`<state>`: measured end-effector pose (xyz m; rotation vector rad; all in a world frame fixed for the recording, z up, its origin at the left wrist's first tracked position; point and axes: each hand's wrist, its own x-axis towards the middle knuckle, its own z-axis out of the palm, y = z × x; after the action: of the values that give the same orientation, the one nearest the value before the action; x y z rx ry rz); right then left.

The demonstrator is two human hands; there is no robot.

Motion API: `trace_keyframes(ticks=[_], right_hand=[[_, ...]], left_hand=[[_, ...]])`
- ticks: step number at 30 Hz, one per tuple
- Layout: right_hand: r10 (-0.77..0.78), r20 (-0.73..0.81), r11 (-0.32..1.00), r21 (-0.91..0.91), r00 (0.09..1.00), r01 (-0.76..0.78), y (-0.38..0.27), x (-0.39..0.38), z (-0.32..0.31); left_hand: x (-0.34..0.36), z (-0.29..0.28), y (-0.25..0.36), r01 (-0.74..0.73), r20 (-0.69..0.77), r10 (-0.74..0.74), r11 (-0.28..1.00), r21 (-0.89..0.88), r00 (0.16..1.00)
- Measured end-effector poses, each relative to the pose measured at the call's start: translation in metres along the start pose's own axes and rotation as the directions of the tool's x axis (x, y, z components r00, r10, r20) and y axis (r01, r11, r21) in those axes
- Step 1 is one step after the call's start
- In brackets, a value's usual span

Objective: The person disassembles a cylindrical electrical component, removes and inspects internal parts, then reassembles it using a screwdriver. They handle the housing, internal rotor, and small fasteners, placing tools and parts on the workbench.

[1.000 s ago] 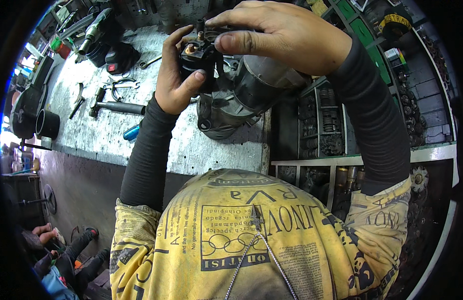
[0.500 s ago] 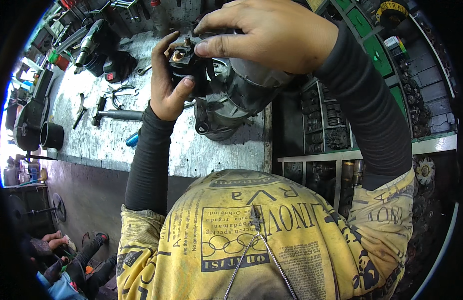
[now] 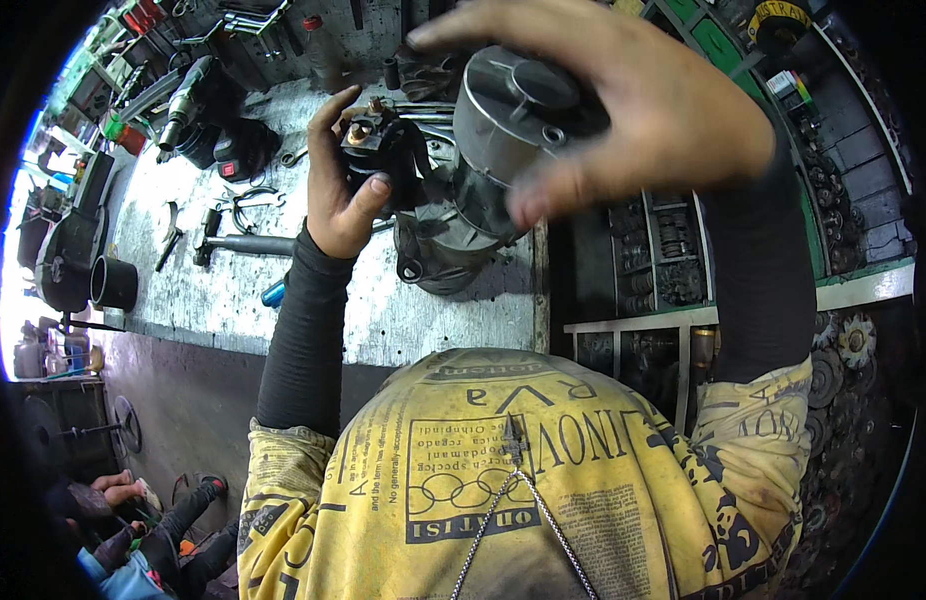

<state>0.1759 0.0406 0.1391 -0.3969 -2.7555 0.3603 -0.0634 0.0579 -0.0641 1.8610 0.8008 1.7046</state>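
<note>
The person's left hand (image 3: 340,212) clasps a black copper-studded part (image 3: 386,135), while at its three o'clock the right hand (image 3: 643,105), fingers spread, arches around a grey cylinder (image 3: 495,118), contact unclear.

We wear a short-sleeved yellow shirt (image 3: 583,500), smudged and covered in dark lettering, with linked rings (image 3: 463,490) boxed on the front. Snug, wrinkled black sleeves (image 3: 308,330) come out from under it and end at our bare left hand (image 3: 335,215) and right hand (image 3: 648,115). A silver chain (image 3: 555,537) with a dark, pointed pendant (image 3: 513,440) lies over the shirt.
</note>
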Motion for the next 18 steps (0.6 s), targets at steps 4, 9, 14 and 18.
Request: trace_keyframes(ticks=[4,9,14,18], right_hand=[[0.024,0.012,0.977,-0.210,1.000,-0.020,0.010,-0.007,0.006],[0.056,-0.311,0.947,0.318,0.949,0.048,0.028,-0.001,-0.006],[0.339,-0.817,0.828,0.494,0.466,0.265,0.025,-0.028,-0.023],[0.295,-0.641,0.855,0.508,0.708,0.103,0.044,-0.035,-0.010]], left_hand=[[0.000,0.000,0.001,0.025,0.007,-0.025,1.000,-0.010,1.000],[-0.001,-0.001,0.001,0.047,-0.007,-0.047,0.999,-0.027,0.999],[-0.003,-0.002,0.000,0.066,-0.010,-0.066,0.997,-0.038,0.998],[-0.004,0.000,-0.002,0.079,-0.018,-0.081,0.995,-0.053,0.997]])
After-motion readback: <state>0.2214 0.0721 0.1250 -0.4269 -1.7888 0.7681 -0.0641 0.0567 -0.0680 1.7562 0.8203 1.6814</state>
